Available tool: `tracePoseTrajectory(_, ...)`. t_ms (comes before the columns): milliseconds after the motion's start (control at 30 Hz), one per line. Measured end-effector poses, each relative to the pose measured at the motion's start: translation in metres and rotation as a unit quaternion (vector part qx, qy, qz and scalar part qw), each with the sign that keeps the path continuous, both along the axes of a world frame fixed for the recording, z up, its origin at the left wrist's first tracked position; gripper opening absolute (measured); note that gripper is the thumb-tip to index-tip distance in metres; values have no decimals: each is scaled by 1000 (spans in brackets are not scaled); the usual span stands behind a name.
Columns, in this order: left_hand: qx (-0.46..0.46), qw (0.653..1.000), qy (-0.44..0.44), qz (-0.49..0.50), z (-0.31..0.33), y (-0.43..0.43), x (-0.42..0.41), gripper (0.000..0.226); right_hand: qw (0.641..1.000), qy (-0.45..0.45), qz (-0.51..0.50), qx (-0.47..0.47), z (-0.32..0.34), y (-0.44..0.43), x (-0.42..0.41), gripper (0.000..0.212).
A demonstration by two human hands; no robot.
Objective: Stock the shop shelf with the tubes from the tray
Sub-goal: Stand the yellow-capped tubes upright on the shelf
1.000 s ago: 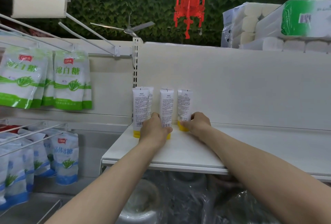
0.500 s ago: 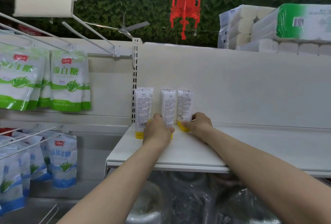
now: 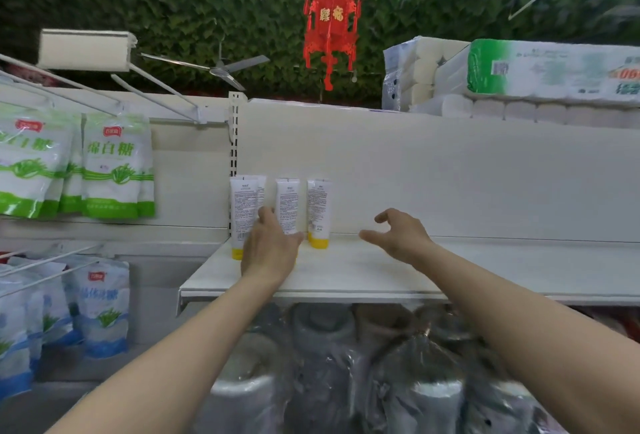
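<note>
Left hand (image 3: 270,250) grips middle tube (image 3: 288,201) between flanking tubes (image 3: 318,205); right hand (image 3: 401,237) loose.

Overall light: soft, even and fairly bright across the white shelf (image 3: 485,270), with no hard glare on it.
Shadows: only a faint, diffuse shade on the shelf; the space under it is dark.
Above the shelf: leaf wall (image 3: 138,0) dim at left, lit bright green along the top edge.
Focus: print on the middle tube (image 3: 287,201) on the shelf is soft and unreadable.
Below the shelf: plastic-wrapped goods (image 3: 346,381) smeared, with a pale sheen.
Edges: wide-angle stretch; rails (image 3: 156,87) left of the shelf splay.
</note>
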State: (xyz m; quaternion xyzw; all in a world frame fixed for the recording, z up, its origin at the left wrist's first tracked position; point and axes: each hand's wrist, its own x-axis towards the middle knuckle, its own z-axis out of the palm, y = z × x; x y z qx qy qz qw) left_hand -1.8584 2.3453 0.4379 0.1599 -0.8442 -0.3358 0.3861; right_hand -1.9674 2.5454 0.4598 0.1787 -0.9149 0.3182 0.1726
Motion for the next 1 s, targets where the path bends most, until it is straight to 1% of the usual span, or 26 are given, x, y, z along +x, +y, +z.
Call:
tracePoseTrajectory(100, -19, 998, 54, 14, 0, 26, 10, 67, 999, 26, -15, 19, 4, 58, 16, 60)
tracePoseTrajectory(167, -32, 997, 76, 9, 2, 59, 15, 67, 999, 38, -26, 29, 2, 100, 28, 57)
tracePoseTrajectory(333, -43, 994, 58, -80, -13, 185, 24, 62, 995, 55, -56, 54, -14, 222, 65, 54)
tracePoseTrajectory(433, -45, 989, 26, -135, -32, 271, 30, 59, 992, 63, -91, 61, -33, 304, 89, 54)
tracePoseTrajectory(500, -40, 985, -5, -167, -48, 329, 33, 57, 989, 52, -120, 72, -48, 363, 106, 58)
tracePoseTrajectory(567, -47, 979, -42, -192, -66, 378, 34, 57, 985, 28, -152, 80, -67, 414, 122, 62)
tracePoseTrajectory(733, -72, 957, -130, -248, -119, 497, 36, 58, 967, -34, -237, 88, -122, 540, 165, 59)
tracePoseTrajectory(867, -102, 934, -188, -285, -159, 576, 33, 60, 951, -73, -287, 91, -162, 622, 185, 61)
tracePoseTrajectory(1000, -149, 914, -203, -318, -193, 648, 22, 60, 940, -104, -318, 72, -199, 686, 189, 61)
